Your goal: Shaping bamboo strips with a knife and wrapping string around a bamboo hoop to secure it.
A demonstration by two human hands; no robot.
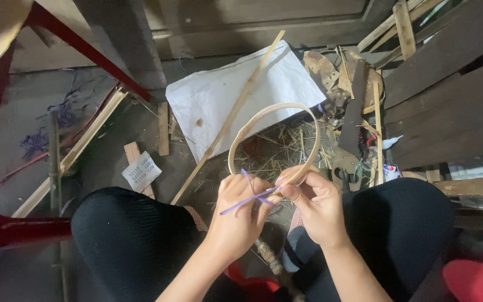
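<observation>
Seated figure, viewed from above, knees in black apart over a littered floor. A white sack point(236, 95) lies ahead, a long bamboo slat point(227, 120) crossing it diagonally. Above the straw, a bent bamboo hoop point(272, 131) stands between the hands, its ends meeting at the fingers. The right hand point(317, 204), wrist bent inward, pinches the hoop's joined ends. The left hand point(241, 210), fingers curled, grips a purple plastic strip point(250, 197) crossing the joint.
</observation>
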